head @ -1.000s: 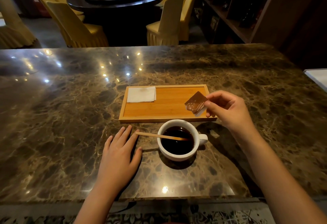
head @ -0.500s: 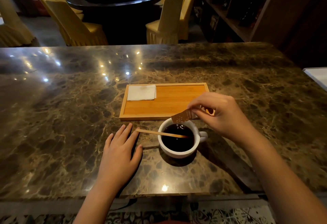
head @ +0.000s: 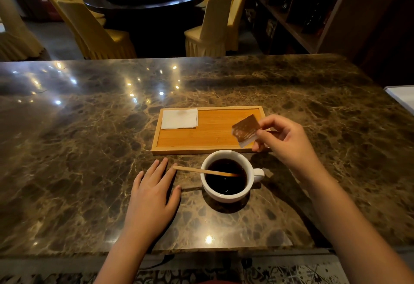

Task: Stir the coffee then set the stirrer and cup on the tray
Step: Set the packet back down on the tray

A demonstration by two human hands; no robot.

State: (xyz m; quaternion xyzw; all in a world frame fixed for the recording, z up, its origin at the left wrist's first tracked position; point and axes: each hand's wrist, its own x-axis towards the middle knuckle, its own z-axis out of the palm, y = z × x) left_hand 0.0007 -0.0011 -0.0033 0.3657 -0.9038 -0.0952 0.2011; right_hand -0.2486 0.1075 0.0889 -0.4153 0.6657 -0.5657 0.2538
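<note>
A white cup [head: 226,195] of black coffee stands on the marble counter, just in front of a wooden tray [head: 212,136]. A thin wooden stirrer [head: 192,170] leans in the cup, its free end sticking out left over the rim. My left hand [head: 152,196] lies flat on the counter left of the cup, fingers apart, its fingertips close to the stirrer's end. My right hand [head: 289,144] hovers over the tray's right end and pinches a small brown packet [head: 245,130].
A folded white napkin [head: 180,118] lies in the tray's left end. The marble counter [head: 89,149] stretches wide to the left and right. A white object [head: 403,99] sits at the counter's right edge. Yellow chairs [head: 210,25] and a dark round table stand beyond.
My right hand dipped the packet down to the cup's rim half a second ago, then lifted it back up over the tray's right end. My left hand has stayed in place.
</note>
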